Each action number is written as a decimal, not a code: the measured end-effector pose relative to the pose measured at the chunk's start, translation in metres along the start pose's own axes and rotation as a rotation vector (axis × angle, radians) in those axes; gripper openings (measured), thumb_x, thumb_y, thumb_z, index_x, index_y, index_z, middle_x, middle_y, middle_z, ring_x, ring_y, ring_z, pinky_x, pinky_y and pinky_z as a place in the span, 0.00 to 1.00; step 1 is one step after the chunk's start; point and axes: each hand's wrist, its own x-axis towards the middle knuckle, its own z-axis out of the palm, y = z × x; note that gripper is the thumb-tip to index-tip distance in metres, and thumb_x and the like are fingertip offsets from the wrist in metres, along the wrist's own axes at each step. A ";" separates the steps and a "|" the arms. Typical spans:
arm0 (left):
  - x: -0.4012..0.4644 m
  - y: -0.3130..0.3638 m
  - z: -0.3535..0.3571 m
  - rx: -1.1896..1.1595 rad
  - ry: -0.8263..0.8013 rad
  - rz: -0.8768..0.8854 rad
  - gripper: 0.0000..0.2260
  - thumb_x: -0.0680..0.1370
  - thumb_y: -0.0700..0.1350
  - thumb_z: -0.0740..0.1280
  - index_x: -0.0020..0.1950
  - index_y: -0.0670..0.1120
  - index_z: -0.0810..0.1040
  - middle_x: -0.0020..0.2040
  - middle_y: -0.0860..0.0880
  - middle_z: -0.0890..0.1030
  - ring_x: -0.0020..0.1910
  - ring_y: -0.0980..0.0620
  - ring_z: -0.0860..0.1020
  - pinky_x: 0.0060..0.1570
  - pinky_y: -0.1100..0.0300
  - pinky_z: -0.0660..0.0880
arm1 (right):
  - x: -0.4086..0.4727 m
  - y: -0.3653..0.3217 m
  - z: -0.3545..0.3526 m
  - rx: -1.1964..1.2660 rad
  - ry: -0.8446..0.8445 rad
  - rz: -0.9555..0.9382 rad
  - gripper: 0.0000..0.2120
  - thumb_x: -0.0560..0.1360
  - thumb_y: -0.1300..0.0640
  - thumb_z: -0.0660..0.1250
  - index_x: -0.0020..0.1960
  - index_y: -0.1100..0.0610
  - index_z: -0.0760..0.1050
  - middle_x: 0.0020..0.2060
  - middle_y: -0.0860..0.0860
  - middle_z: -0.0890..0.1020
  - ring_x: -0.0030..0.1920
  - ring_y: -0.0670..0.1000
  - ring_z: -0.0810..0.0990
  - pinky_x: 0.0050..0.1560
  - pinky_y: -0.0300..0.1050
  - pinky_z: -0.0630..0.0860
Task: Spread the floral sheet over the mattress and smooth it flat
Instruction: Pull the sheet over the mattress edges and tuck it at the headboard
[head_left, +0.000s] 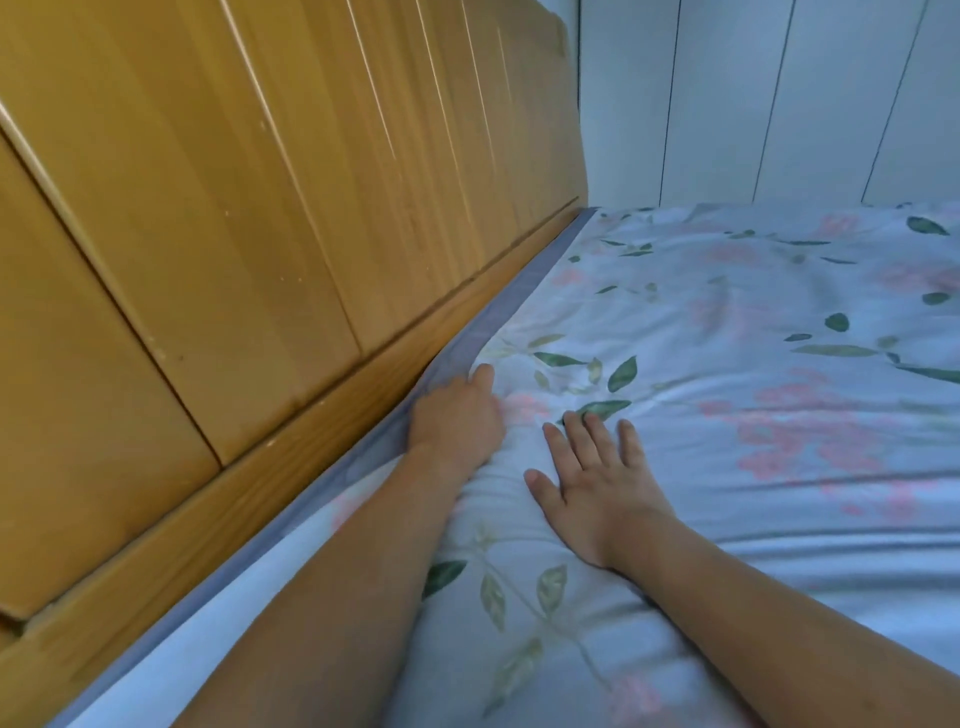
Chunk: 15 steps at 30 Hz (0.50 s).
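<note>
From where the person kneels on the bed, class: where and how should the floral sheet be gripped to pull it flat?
Probably pinch the floral sheet along its bunched edge beside the grey mattress border, where the left hand rests. Come from above on the wooden headboard side and pull toward it. Wrinkles fan out from that edge, and the right hand lies flat, pressing the cloth down.

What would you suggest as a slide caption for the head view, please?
Left hand grips the floral sheet at the headboard edge; right hand presses it flat.
</note>
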 end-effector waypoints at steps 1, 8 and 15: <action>-0.002 0.002 0.005 0.033 -0.008 0.020 0.10 0.79 0.43 0.54 0.60 0.47 0.67 0.54 0.43 0.76 0.49 0.41 0.76 0.35 0.53 0.66 | 0.001 0.000 0.003 0.002 0.005 0.000 0.35 0.75 0.37 0.29 0.78 0.52 0.35 0.78 0.51 0.38 0.77 0.52 0.35 0.74 0.59 0.32; 0.005 -0.001 -0.017 0.308 0.017 0.130 0.12 0.79 0.36 0.53 0.61 0.44 0.66 0.56 0.42 0.72 0.45 0.43 0.79 0.35 0.52 0.70 | 0.002 -0.002 -0.030 0.241 -0.002 -0.002 0.31 0.79 0.37 0.39 0.79 0.47 0.40 0.78 0.47 0.40 0.77 0.49 0.36 0.74 0.56 0.31; 0.023 -0.044 -0.005 0.721 0.210 0.188 0.16 0.69 0.40 0.54 0.43 0.47 0.82 0.33 0.49 0.76 0.23 0.51 0.74 0.22 0.63 0.59 | 0.060 0.058 -0.061 0.148 0.129 0.139 0.29 0.80 0.40 0.42 0.79 0.47 0.45 0.78 0.47 0.46 0.78 0.51 0.43 0.74 0.59 0.36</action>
